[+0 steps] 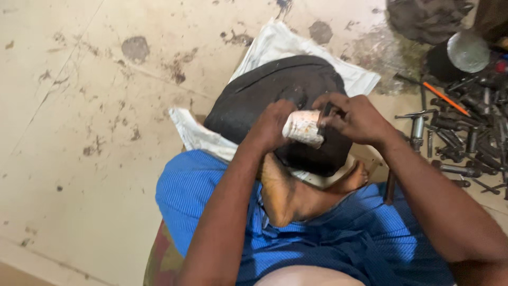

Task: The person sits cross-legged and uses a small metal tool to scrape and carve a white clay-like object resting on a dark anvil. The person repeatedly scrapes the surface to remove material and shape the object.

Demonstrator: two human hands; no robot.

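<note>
My left hand is wrapped around a small whitish, dirty cylinder-shaped container, held sideways. My right hand touches its right end, where a dark cap or small part sits between the fingers. Both hands hover over a black rubbery sheet that lies on a white cloth. My bare foot rests just below, over blue striped fabric on my lap.
A heap of dark metal tools, bolts and sockets lies on the floor at the right, with an orange-handled tool and a round metal lid. The stained pale floor spreads to the left.
</note>
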